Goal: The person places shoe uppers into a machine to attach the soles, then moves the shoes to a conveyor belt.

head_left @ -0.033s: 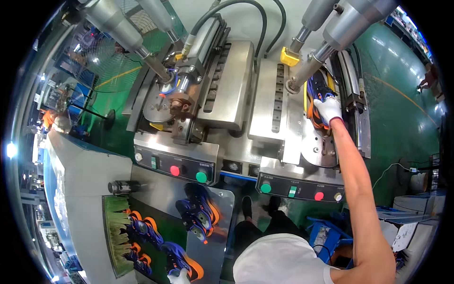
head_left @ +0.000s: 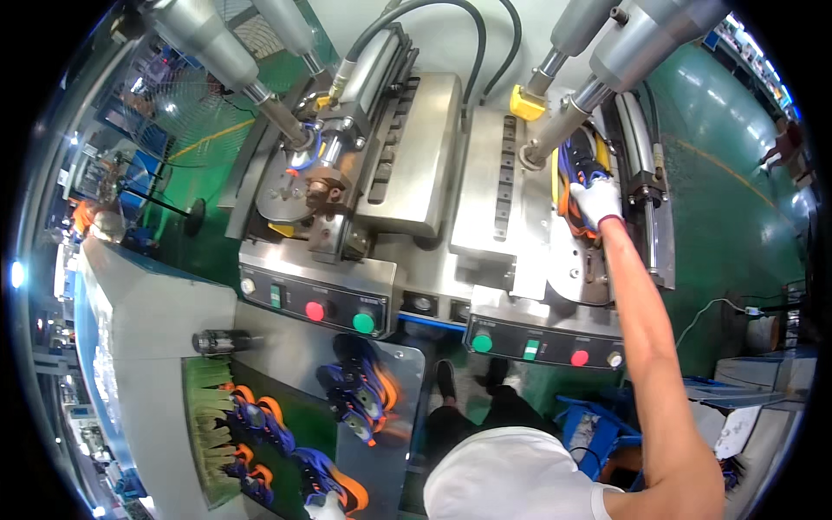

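head view, left to right. lower left: a green bristle mat [head_left: 204,416] beside a conveyor belt [head_left: 295,416] carrying blue-and-orange shoes [head_left: 260,425]; a further pair of shoes [head_left: 360,390] lies on a grey metal plate [head_left: 407,407]. at the bottom edge, the left hand [head_left: 325,510], in a white glove, touches one blue-and-orange shoe [head_left: 329,485]; whether its fingers are clenched cannot be told, as the hand is cut by the frame edge. centre: the left press station [head_left: 347,182] with a control panel [head_left: 316,303] bearing a red and a green button. right of it, a second control panel [head_left: 542,347]. upper right: the right hand [head_left: 596,201], white-gloved, arm outstretched, its fingers grasping a blue-and-orange shoe upper [head_left: 576,173] seated in the right press station [head_left: 572,251], beneath a grey cylinder [head_left: 641,43].
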A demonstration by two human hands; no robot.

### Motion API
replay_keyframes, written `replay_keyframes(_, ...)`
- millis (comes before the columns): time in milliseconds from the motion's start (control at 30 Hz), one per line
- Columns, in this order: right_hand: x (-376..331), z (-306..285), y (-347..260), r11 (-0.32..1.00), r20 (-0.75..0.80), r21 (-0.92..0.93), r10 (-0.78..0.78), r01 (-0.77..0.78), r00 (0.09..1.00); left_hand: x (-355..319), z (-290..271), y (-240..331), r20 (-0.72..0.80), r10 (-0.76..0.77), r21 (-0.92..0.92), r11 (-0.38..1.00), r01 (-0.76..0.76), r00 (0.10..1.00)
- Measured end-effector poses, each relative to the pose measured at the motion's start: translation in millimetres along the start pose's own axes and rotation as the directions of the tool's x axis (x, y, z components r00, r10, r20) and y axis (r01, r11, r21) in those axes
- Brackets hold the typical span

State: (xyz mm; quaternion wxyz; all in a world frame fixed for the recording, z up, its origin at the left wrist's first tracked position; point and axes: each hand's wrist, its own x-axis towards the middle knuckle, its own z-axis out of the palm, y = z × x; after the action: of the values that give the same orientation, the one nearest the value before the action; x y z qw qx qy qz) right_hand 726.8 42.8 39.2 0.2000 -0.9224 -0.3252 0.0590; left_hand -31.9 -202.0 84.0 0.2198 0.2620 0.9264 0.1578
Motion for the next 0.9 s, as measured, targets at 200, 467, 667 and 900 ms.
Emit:
replay_keyframes(200,54,12,11,0.915,0.26,0.403,-0.115,0.001,0.959,70,132,-81,0.023,0.026,-0.283,0.959,-0.019,0.999)
replay_keyframes(467,14,40,3,0.97,-0.013,-0.203,-0.135,0.13,0.991,108,157,-78,0.2,0.313,-0.4,0.891,-0.214,0.929)
replay_keyframes(667,-246,-4,-82,0.863,-0.27,0.274,-0.355,0.425,0.895,174,78,-50,0.521,0.427,-0.245,0.904,-0.35,0.739)
replay_keyframes(900,-369,99,-128,0.66,0.277,-0.493,-0.498,0.567,0.821,391,71,-62,-0.3,-0.025,0.032,0.999,0.036,0.954)
